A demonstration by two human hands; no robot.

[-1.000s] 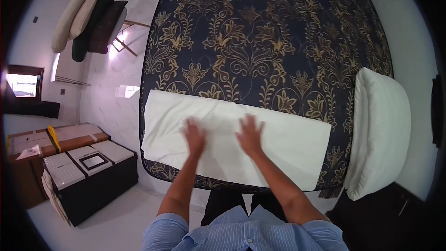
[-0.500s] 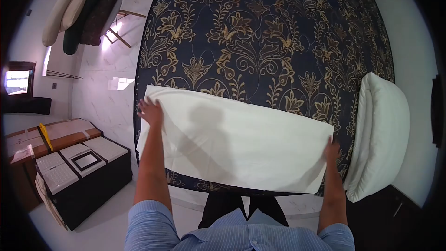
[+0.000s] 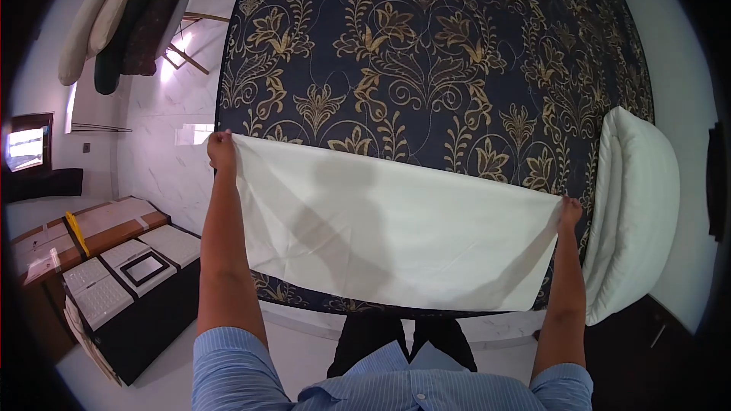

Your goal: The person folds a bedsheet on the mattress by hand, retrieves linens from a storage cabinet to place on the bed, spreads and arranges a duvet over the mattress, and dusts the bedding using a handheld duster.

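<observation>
A white cloth [image 3: 434, 221], folded into a long strip, lies across the near end of a mattress [image 3: 426, 53] with a dark navy and gold floral cover. My left hand [image 3: 221, 150] pinches the cloth's far left corner at the mattress's left edge. At the far right corner, my right hand [image 3: 569, 213] is closed on the cloth too. Between the two hands the far edge runs nearly straight, with light creases in the left part. Shadows of my head and arms fall on the cloth.
A folded white quilt or pillow [image 3: 636, 213] lies right of my right hand. On the left stand a black and white box-like unit [image 3: 145, 297] and a brown carton [image 3: 99, 232] with a yellow strip. Several cushions [image 3: 137, 19] are stacked at the upper left, beside a screen [image 3: 27, 148] lower down.
My left hand has moved up and left and closed on the corner. My right hand has shifted right and up. The cloth's far edge is pulled tauter and wider.
</observation>
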